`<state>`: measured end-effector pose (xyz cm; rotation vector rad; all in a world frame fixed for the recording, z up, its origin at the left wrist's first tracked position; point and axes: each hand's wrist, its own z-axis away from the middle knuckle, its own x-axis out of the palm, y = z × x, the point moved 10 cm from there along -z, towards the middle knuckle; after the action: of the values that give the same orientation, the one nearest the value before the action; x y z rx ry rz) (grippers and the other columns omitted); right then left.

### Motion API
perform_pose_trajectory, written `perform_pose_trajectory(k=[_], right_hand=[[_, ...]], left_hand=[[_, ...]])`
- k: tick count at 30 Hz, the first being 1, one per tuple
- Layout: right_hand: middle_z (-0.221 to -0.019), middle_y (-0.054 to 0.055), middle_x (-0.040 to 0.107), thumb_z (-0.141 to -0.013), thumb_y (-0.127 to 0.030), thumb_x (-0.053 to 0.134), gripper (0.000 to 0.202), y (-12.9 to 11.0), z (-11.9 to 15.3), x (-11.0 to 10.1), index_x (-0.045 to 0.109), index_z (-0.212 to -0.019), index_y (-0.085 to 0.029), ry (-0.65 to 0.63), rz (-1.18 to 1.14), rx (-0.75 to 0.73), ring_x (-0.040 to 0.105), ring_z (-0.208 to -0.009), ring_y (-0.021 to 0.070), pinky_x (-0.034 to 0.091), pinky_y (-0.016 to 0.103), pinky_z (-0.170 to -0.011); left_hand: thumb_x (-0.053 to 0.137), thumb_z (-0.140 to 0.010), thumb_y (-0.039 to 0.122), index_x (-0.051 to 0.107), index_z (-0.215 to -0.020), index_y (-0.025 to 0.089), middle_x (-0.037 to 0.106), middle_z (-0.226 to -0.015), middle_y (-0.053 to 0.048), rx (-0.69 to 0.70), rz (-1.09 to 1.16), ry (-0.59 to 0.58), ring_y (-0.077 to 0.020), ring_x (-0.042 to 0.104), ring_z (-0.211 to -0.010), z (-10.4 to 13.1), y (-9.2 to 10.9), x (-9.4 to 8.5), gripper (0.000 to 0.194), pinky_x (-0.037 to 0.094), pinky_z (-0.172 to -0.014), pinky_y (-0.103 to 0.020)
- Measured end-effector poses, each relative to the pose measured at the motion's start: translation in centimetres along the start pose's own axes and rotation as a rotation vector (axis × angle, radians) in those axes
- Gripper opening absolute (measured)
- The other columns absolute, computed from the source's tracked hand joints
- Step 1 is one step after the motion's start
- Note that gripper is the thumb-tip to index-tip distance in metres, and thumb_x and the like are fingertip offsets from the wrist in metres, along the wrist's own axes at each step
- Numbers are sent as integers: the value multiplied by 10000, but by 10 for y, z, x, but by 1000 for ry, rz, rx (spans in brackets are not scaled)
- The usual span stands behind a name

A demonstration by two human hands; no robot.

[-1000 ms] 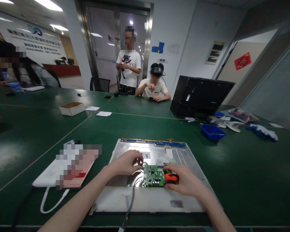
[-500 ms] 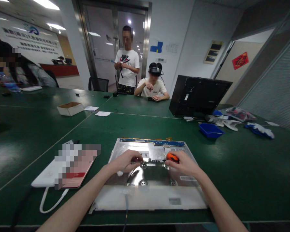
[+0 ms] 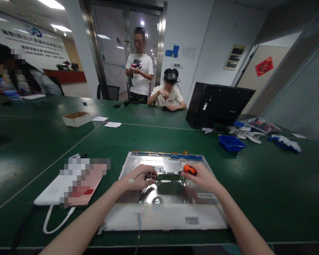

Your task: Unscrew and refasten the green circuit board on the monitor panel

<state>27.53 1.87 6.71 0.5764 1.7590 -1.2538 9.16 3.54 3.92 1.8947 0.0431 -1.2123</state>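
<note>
Head view: left hand (image 3: 141, 176), fingers around circuit board (image 3: 170, 177); right hand (image 3: 201, 176), fingers around orange tool (image 3: 189, 170)

green board (image 3: 168, 177), tilted | silvery panel (image 3: 172, 198), flat beneath | orange-black tool (image 3: 189, 170), held

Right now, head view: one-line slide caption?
Left hand and right hand hold a circuit board over a silver panel; the right also grips an orange tool.

Black monitor (image 3: 222, 104), blue tray (image 3: 231, 142) nearby, open white box (image 3: 79, 121), standing person (image 3: 145, 67)
</note>
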Motion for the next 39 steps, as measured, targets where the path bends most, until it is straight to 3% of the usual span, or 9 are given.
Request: perform_pose_trajectory(k=[4,9,12,14,16,22,29,35,39], right_hand=[[-628,-36,497,-912,-476,543,344,-4,3,-2,532,-702,-203,-6,16,-6,451,-577,126,292,264,-580],[-685,-14,602,-857,-419,624,232,-18,26,8,599,-766,-207,-74,44,-22,545,-650,160,374,283,-650],[-1054,55,704,-810,-368,683,176,-26,43,21,645,-888,-216,-120,29,-35,643,-896,228,448,332,-785],[-1259,76,654,-807,-342,679,146,-26,50,30,646,-878,-218,-138,64,-24,641,-1044,276,459,383,-864],[-1329,82,621,-819,-340,663,136,-22,54,37,639,-871,-217,-133,100,0,629,-1111,303,461,429,-902],[-1394,82,577,-825,-343,668,133,-12,57,44,640,-847,-215,-107,101,28,626,-1144,306,482,439,-904],[-1390,73,587,-822,-394,690,177,-9,59,43,664,-850,-222,-113,56,43,628,-1147,306,468,435,-949],[-1286,93,662,-825,-336,665,141,13,65,16,692,-892,-215,-37,-22,124,634,-1144,295,475,406,-951],[-1337,110,627,-778,-352,711,372,29,69,8,709,-1120,-206,-25,-28,182,616,-1179,310,437,440,-1026]], left_hand=[[620,-802,245,686,-889,165,658,-795,-28,-4,8,-6,-158,571,-692,0,3,-2,135,425,-623,-249],[642,-768,197,697,-944,167,679,-837,-27,-18,78,-88,-154,571,-706,0,3,1,187,428,-624,-242],[659,-739,168,698,-968,165,685,-877,-31,-37,109,-125,-157,583,-737,1,1,1,232,440,-648,-246],[651,-762,181,698,-985,167,689,-907,-38,-44,122,-141,-166,594,-770,2,0,1,229,449,-676,-257],[654,-785,214,696,-982,167,689,-905,-38,-48,127,-145,-168,594,-775,2,0,0,207,449,-681,-263],[724,-778,316,667,-979,180,649,-891,-22,-36,58,-133,-163,553,-747,2,9,1,250,411,-643,-258],[839,-636,521,626,-1042,223,566,-1060,-36,-46,-81,-140,-245,527,-963,2,18,12,547,425,-765,-314],[828,-654,522,614,-1105,245,517,-1158,-55,-44,-96,-154,-278,496,-1060,4,20,17,571,429,-841,-350],[825,-656,517,614,-1094,245,513,-1145,-56,-44,-96,-159,-282,495,-1051,3,20,17,557,429,-838,-355]])
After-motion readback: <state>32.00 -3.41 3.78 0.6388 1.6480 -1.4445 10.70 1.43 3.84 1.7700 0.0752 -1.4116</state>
